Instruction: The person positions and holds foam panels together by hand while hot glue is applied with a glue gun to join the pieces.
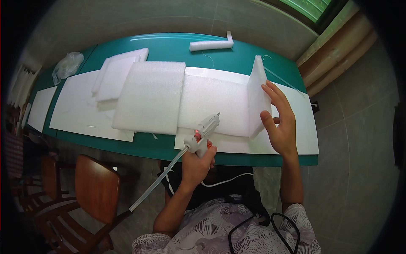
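My left hand (196,168) is closed round the handle of a white glue gun (206,127), its nozzle tilted up and away over the table. A red light glows on the gun, and a long translucent glue stick (157,182) trails from its rear. Below the nozzle lies a flat white foam sheet (216,101). At the sheet's right end a foam panel (256,101) stands upright. My right hand (282,122) rests against this panel's right side with fingers stretched and spread. Overlapping the sheet's left end is another foam sheet (151,97).
Smaller foam sheets (120,70) lie at the left, and an L-shaped foam piece (211,45) at the back. White boards (76,110) cover part of the green table (169,41). A plastic bag (69,67) sits far left; wooden chairs (96,186) stand at the near left.
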`<move>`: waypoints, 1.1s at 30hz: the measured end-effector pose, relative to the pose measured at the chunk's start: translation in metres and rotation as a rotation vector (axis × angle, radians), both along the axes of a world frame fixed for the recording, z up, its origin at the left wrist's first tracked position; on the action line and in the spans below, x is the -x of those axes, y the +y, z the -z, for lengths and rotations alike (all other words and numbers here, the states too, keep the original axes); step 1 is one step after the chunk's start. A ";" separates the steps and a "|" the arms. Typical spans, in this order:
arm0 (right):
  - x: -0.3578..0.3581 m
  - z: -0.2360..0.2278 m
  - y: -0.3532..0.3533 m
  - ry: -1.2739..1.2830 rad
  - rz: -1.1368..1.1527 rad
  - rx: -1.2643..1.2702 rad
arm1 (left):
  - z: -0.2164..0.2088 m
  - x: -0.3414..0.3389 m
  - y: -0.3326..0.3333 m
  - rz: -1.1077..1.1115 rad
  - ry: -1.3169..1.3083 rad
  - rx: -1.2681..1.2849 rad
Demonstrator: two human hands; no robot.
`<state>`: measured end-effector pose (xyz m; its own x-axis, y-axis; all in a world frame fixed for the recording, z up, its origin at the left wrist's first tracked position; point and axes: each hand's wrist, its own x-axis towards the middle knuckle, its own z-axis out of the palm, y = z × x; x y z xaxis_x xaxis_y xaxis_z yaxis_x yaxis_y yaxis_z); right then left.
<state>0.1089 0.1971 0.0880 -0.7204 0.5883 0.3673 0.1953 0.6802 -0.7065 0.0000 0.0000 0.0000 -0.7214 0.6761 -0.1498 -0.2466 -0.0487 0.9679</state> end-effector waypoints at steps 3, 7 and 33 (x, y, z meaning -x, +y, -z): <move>-0.002 0.004 0.000 0.075 0.043 -0.062 | 0.001 0.003 0.001 0.003 0.010 -0.020; -0.009 0.006 0.003 0.108 0.051 -0.102 | -0.003 0.005 0.000 0.002 0.016 -0.025; -0.029 0.022 0.012 0.151 0.050 0.042 | -0.012 0.001 0.006 -0.012 0.050 -0.069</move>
<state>0.1379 0.2088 0.0661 -0.6281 0.6395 0.4434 0.1180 0.6415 -0.7580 -0.0006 0.0058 0.0116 -0.7347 0.6750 -0.0671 -0.1973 -0.1181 0.9732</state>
